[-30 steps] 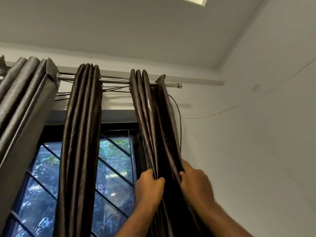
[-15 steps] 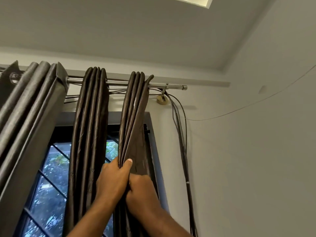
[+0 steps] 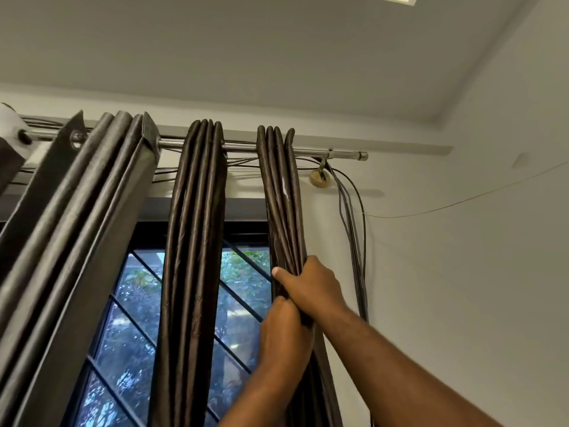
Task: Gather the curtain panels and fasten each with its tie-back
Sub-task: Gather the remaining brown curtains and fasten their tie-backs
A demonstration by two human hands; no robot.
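Observation:
Three dark brown curtain panels hang bunched on a steel rod [image 3: 246, 147]. The right panel [image 3: 281, 192] is gathered into tight folds near the rod's end. My right hand [image 3: 311, 286] grips those folds from the right, thumb across the front. Just below it, my left hand [image 3: 284, 337] grips the same bundle. The middle panel [image 3: 192, 241] hangs gathered on its own. A wider left panel [image 3: 77, 241] hangs closest to me. No tie-back is visible.
A window with a dark diagonal grille [image 3: 129, 322] lies behind the panels. Loose cables [image 3: 354, 235] hang down the wall right of the rod bracket [image 3: 320, 177]. A thin wire [image 3: 462, 200] crosses the right wall.
The right panel has slid back right along the rod, away from the middle panel. My hands have shifted on it: the right now grips above, the left below.

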